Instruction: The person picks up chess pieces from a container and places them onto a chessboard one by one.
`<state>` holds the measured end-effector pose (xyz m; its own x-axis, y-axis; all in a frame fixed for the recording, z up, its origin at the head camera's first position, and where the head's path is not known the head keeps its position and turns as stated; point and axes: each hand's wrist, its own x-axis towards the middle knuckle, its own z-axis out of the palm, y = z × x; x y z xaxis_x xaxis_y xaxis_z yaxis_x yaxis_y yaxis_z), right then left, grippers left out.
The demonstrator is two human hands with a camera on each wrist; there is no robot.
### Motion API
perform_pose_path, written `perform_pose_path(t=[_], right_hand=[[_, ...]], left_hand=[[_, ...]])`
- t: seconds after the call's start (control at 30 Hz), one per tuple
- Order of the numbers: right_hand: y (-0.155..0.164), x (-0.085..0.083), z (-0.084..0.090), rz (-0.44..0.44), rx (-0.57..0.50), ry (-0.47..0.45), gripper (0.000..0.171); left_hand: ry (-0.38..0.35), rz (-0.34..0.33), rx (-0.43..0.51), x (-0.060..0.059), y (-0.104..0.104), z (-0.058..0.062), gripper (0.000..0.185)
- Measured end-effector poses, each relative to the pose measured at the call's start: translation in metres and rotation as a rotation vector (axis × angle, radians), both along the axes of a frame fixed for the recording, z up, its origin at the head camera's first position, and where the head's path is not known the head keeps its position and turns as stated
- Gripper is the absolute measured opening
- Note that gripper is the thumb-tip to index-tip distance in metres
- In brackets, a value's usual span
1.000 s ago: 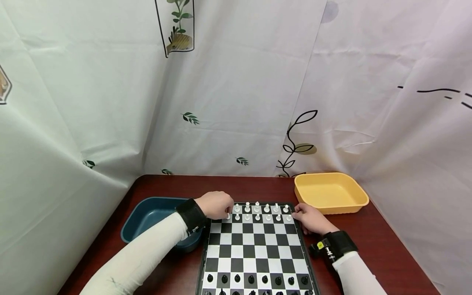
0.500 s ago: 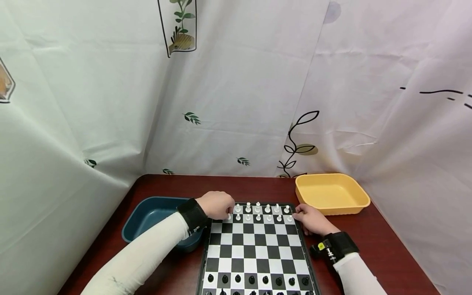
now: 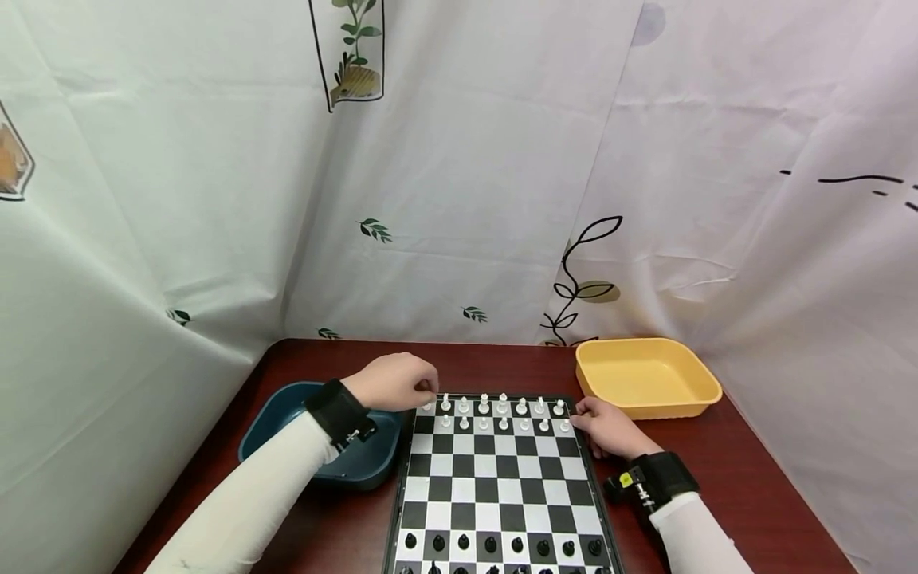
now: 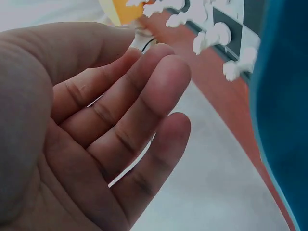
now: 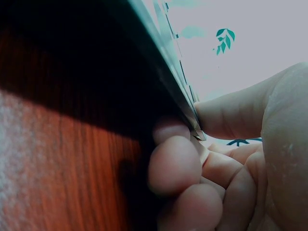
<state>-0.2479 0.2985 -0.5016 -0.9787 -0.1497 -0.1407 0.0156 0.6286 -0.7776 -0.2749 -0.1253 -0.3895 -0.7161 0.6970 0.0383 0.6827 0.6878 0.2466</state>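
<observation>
A black-and-white chessboard (image 3: 495, 466) lies on the table, with two rows of white chess pieces (image 3: 484, 406) at its far end and black pawns (image 3: 491, 544) near the front. My left hand (image 3: 398, 383) hovers at the board's far left corner, right by a white corner piece. In the left wrist view its loosely bent fingers (image 4: 166, 84) and thumb stand apart, with nothing between them. At the far right edge my right hand (image 3: 610, 426) grips the board. Its thumb (image 5: 236, 113) lies on top and its fingers curl underneath, as the right wrist view shows.
To the left of the board, a blue tub (image 3: 366, 458) sits partly under my left forearm. A yellow tub (image 3: 649, 375) stands at the back right, close behind my right hand. A white patterned cloth (image 3: 445, 199) hangs behind the dark red table (image 3: 746, 478).
My left hand has let go of a white pawn at the left of the second row and drawn up and left. The right hand keeps its hold on the board.
</observation>
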Motion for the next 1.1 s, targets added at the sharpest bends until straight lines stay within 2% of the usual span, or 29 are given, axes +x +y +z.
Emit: perform_pose_path(t=[0.23,0.4,0.73,0.93,1.1], right_hand=[[0.001,0.001,0.002,-0.002,0.019,-0.006,0.015],[0.0,0.003,0.002,-0.002,0.007,-0.005,0.016],[-0.001,0.001,0.001,0.009,0.019,-0.005,0.015],[-0.001,0.001,0.002,0.009,0.012,0.008,0.016],[-0.001,0.002,0.003,0.004,0.011,0.009,0.016]], left_hand=[[0.022,0.06,0.063,0.008,-0.037,0.009,0.004],[-0.002,0.096,0.064,0.01,-0.064,0.003,0.004],[-0.068,0.224,-0.048,0.012,-0.109,-0.02,0.009],[-0.101,0.297,-0.132,0.017,-0.121,-0.023,0.018],[-0.161,0.378,-0.228,0.021,-0.128,-0.025,0.023]])
